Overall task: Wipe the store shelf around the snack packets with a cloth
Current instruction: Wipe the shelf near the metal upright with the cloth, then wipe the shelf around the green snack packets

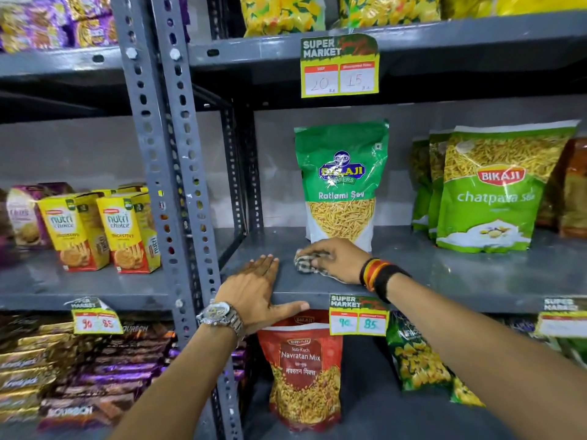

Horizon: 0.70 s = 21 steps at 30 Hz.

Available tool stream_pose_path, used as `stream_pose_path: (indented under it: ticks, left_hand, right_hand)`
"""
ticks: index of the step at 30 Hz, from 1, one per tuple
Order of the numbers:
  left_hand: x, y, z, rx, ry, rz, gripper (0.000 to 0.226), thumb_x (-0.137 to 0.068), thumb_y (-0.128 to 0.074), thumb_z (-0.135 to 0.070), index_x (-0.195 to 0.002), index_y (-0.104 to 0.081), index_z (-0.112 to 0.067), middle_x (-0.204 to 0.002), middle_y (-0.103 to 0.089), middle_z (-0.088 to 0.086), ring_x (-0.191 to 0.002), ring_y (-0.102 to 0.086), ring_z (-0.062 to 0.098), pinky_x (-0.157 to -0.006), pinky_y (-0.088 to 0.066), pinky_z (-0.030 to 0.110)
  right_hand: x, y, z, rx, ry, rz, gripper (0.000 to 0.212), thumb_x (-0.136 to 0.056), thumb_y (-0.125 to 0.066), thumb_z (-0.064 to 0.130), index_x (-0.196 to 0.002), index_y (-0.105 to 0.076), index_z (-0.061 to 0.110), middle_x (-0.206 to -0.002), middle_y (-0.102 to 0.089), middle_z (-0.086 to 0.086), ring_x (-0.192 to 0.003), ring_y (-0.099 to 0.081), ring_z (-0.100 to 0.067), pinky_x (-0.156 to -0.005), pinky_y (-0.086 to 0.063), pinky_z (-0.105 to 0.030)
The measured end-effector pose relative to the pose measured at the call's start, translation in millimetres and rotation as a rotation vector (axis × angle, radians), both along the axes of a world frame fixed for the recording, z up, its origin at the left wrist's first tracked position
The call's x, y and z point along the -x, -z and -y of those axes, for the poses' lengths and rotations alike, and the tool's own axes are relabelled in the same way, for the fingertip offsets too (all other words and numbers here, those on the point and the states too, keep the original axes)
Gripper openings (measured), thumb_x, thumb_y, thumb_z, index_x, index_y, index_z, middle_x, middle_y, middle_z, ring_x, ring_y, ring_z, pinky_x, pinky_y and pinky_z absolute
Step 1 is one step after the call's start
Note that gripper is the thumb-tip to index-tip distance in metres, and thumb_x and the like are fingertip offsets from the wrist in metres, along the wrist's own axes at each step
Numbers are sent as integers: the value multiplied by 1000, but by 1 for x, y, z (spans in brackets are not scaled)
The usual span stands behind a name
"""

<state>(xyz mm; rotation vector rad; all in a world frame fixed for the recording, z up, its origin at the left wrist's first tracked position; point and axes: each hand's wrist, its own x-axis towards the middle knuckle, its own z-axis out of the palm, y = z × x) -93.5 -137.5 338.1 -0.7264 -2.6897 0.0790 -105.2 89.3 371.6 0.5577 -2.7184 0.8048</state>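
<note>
- the right hand sits at centre frame, fingers curled over a bunched checked cloth and pressing it onto the grey shelf.
- the cloth lies at the foot of a green packet reading "bikaji wafers" and "ratlami sev", which stands upright just behind the hand.
- the left hand is spread flat and empty on the shelf's front edge, thumb hooked under the lip, left of the cloth; a metal watch is on that wrist.
- red, yellow and black bands circle the right wrist.
- at right, green packets read "bikaji chatpata sev", well apart from the cloth.
- a "super market" tag above shows handwritten "20" and "15"; a second tag on the shelf lip shows "90" and "85".
- below, a red pouch reads "sub-kuch navratan mix".
- at left, yellow boxes read "nutri choice digestive".
- lower left, dark wrappers, one reading "bourbon".
</note>
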Motion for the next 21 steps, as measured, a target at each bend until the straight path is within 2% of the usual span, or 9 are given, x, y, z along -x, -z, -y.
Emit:
stream_pose_path:
  ticks: [4,9,13,16,18,21]
  left_hand:
    - [3,2,1,4,0,21,119,-74,-20,-96,-161,-11,-15,-170,-13,4,-155,-16,21,-124,-15,35]
    - [10,8,2,-25,7,-4,125,-70,-14,-101,-160,-16,-15,-169,-18,5,-154,-20,22,-124,-19,39]
    - [7,6,0,-30,5,-7,122,-71,-17,-99,-160,-17,-16,-169,-20,5,-154,-22,22,-123,-22,38]
    - [2,3,0,-28,-10,9,120,-72,-19,-98,-161,-17,-17,-169,-19,3,-154,-21,19,-122,-22,36]
    - [-1,0,0,-26,-25,35,119,-72,-21,-98,-161,-16,-19,-169,-17,0,-155,-19,18,-122,-21,35]
    - [-4,-1,-3,-18,-41,56,117,-73,-23,-96,-161,-15,-19,-170,-15,-1,-155,-18,16,-123,-19,35]
  right_hand:
    - [-25,4,-40,20,121,-2,30,-94,-60,15,-119,-67,29,-125,-65,6,-112,-56,-8,-98,-40,-24]
    - [-57,-3,-82,-6,281,-26,29,-91,-62,14,-113,-71,31,-121,-69,7,-113,-59,-7,-91,-40,-21]
    - [-66,-4,-43,96,152,-91,31,-91,-60,12,-110,-71,33,-118,-70,11,-110,-62,-6,-98,-46,-25]
    - [-61,9,-9,-6,95,-109,31,-92,-58,11,-114,-70,29,-123,-68,9,-112,-59,-10,-102,-44,-29]
    - [-61,16,-10,-34,98,-135,31,-93,-56,14,-117,-67,31,-125,-66,8,-116,-58,-14,-103,-45,-34]
    - [-76,17,-42,10,135,-103,32,-94,-56,16,-118,-66,34,-124,-67,7,-114,-60,-15,-99,-48,-33]
